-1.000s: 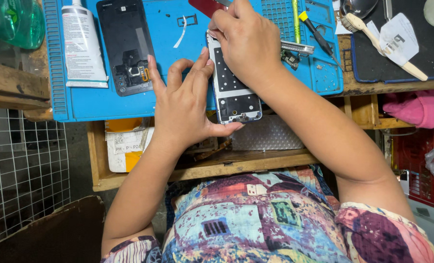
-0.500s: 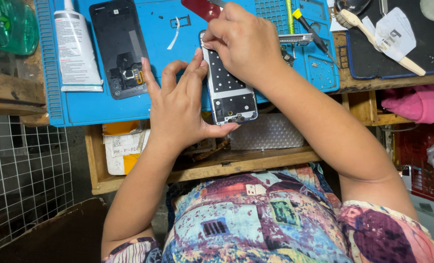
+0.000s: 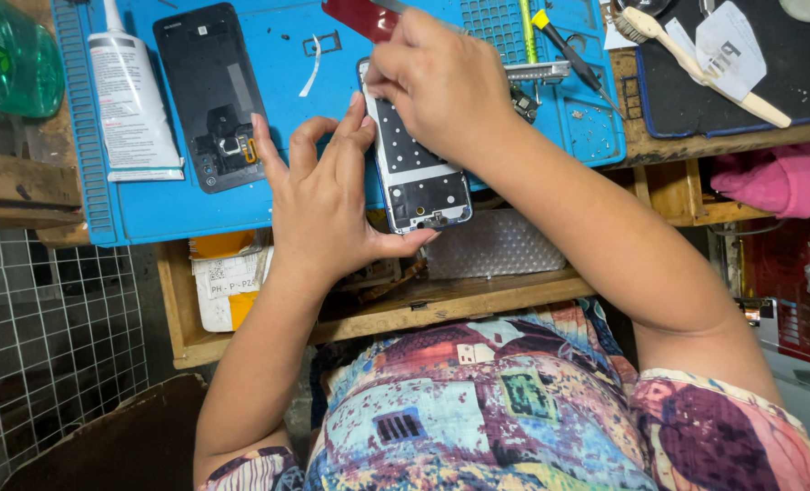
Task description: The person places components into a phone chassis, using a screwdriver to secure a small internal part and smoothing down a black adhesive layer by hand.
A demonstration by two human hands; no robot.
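An opened phone frame [image 3: 416,173], white-edged with a dark inner plate, lies over the front edge of a blue work mat [image 3: 169,195]. My left hand [image 3: 328,195] grips its left side and lower corner, fingers spread upward. My right hand [image 3: 441,82] rests on the frame's upper part, closed on a tool with a red handle [image 3: 360,16]; the tool's tip is hidden under the fingers. A black phone back cover [image 3: 212,95] lies on the mat to the left.
A white glue tube [image 3: 130,95] and a green bottle [image 3: 10,59] are at the far left. Yellow-tipped tools [image 3: 555,41], a wooden brush [image 3: 705,68] on a black mat [image 3: 787,82], pink cloth [image 3: 787,177], an open wooden drawer [image 3: 378,314] and wire mesh [image 3: 50,345] surround the work.
The view shifted slightly. Both hands stay on the phone frame; my right hand has moved a little lower on its upper part.
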